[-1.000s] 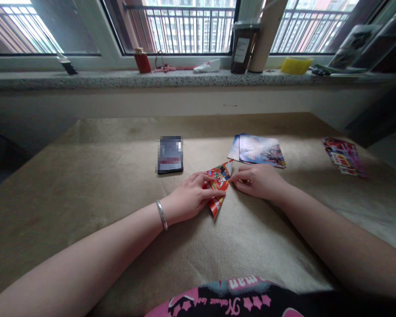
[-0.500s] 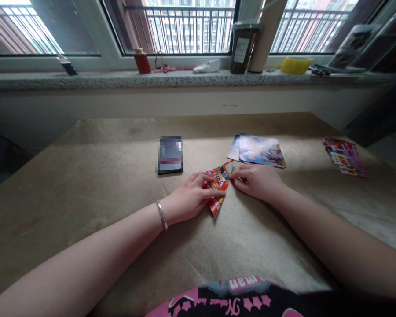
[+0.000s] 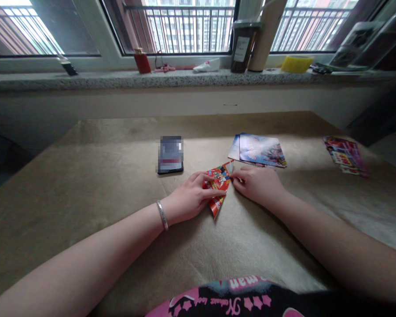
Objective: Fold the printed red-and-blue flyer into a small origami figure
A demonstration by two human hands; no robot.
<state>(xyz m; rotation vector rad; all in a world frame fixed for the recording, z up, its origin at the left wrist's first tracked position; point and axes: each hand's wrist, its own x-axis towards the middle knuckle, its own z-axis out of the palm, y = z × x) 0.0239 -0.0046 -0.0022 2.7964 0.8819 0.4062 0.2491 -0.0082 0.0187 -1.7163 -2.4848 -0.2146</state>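
A piece of red printed paper, folded to a pointed triangular shape with a white patch at its upper corner, lies on the table in front of me. My left hand holds it down from the left, with fingers stretched over its printed face. At the paper's right edge, my right hand has thumb and index finger closed together on the fold. Its other fingers are curled under and partly hidden.
Beyond the paper lies a phone, its screen blurred out. Blue printed sheets overlap behind my right hand. Several colourful printed papers lie far right on the table. The windowsill bears a dark jar and yellow tape.
My right hand has shifted very slightly toward me, its fingers still at the paper's edge. My left hand and the folded paper look the same.
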